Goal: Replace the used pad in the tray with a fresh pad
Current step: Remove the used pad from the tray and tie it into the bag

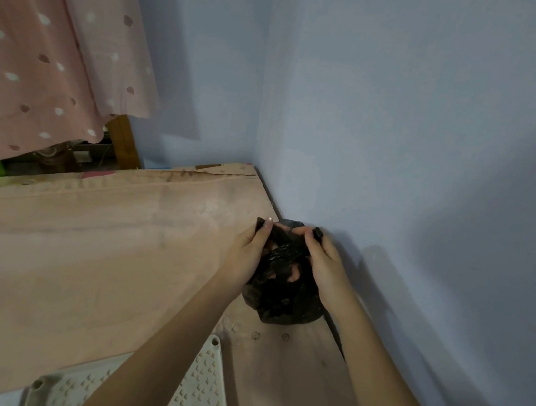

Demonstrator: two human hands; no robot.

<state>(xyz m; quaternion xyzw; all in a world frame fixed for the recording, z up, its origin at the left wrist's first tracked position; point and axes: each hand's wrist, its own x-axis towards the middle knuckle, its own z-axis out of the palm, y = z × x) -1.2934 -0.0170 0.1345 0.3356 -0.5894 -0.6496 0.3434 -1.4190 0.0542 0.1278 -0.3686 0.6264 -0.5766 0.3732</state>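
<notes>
In the upper left of the frame, a pink dotted curtain point(42, 50) is hanging down. Below it, a big pinkish-brown mat point(86, 241) is lying across the middle of the frame, up against the pale blue wall point(405, 118).

At the bottom middle, a white plastic tray with little bumps point(202, 394) is peeking out under the arms. No pad is showing on the part I can see, so it is probably waiting for a fresh one.

Right of the middle, a black crinkly plastic bag point(282, 292) is sitting on the mat by the wall. It is probably there for the used pad, but I cannot see inside it.

The left hand point(249, 251) is pinching one top corner of the bag with curled fingers. The right hand point(323, 260) is pinching the other top corner the same way. Both hands are held close together over the bag's mouth, so I think they are tying it closed.
</notes>
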